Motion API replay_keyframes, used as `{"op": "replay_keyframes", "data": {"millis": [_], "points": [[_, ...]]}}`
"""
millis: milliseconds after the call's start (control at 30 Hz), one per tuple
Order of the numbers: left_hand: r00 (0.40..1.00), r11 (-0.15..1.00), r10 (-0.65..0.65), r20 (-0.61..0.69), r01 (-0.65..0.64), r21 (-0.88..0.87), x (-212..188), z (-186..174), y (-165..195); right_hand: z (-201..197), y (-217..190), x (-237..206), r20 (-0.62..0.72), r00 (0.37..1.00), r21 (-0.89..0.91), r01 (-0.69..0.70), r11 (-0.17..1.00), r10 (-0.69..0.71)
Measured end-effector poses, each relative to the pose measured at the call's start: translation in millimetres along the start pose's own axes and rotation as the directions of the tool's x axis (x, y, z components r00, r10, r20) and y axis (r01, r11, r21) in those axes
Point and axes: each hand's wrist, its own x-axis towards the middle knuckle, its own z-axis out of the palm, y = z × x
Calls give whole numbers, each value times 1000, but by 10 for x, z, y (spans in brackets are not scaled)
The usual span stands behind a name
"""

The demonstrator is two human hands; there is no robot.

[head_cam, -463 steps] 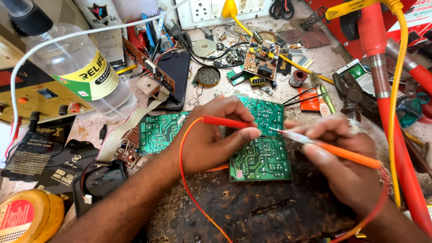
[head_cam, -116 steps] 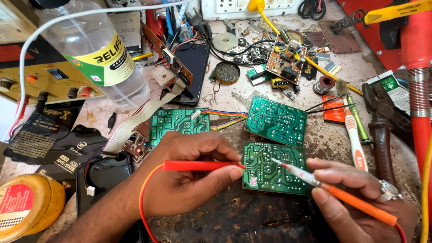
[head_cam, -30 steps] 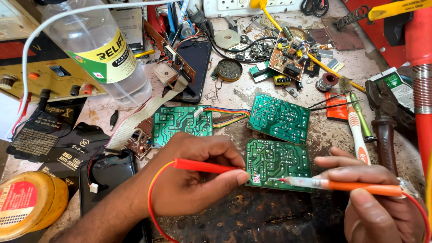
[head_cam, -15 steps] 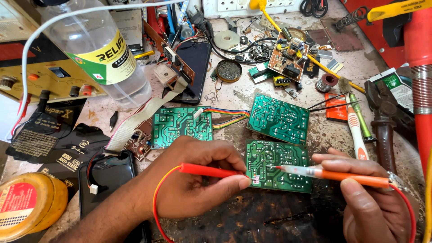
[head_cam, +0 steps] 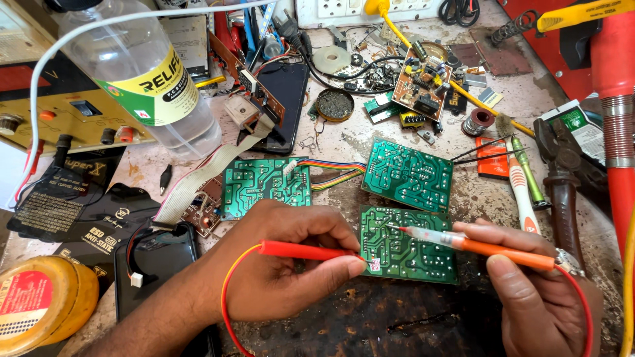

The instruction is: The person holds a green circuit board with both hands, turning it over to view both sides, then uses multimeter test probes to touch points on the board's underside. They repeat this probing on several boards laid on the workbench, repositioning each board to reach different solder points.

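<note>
A green circuit board (head_cam: 410,246) lies solder side up on the workbench in front of me. My left hand (head_cam: 291,264) pinches a red test probe (head_cam: 304,251) whose tip touches the board's lower left area. My right hand (head_cam: 536,297) grips an orange test probe (head_cam: 489,246), its clear tip resting on the board's upper left part. A red lead loops from the left probe under my wrist.
Two more green boards (head_cam: 409,175) (head_cam: 264,182) joined by a coloured ribbon cable lie behind. A clear plastic bottle (head_cam: 142,79), a dark phone (head_cam: 284,99), pliers (head_cam: 562,172), a white-handled screwdriver (head_cam: 522,198), a yellow tin (head_cam: 40,304) and loose parts crowd the bench.
Both probe tips have shifted slightly on the near board; my right hand has moved a little lower right. The board itself stays put.
</note>
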Motion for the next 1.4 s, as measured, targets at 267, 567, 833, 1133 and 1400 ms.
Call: {"op": "replay_keyframes", "data": {"millis": [267, 567, 833, 1133, 1400], "points": [[1000, 1000, -25, 2, 25, -5, -1, -13, 14, 37, -34, 34, -30, 999, 76, -39, 996, 41], [1000, 1000, 5, -8, -5, -4, -2, -17, 2, 29, -59, 23, -34, 999, 22, -8, 1000, 8], [1000, 1000, 10, -12, -10, -2, -2, -19, 4, 78, -177, 26, -160, 986, -355, -24, 935, -36], [1000, 1000, 3, -19, -3, 4, 2, -24, 23, 74, -204, 57, -73, 996, -308, -68, 949, 48], [999, 999, -29, -16, 29, -17, -2, -17, 21, 151, -197, 103, -117, 986, -447, -158, 880, 117]]}}
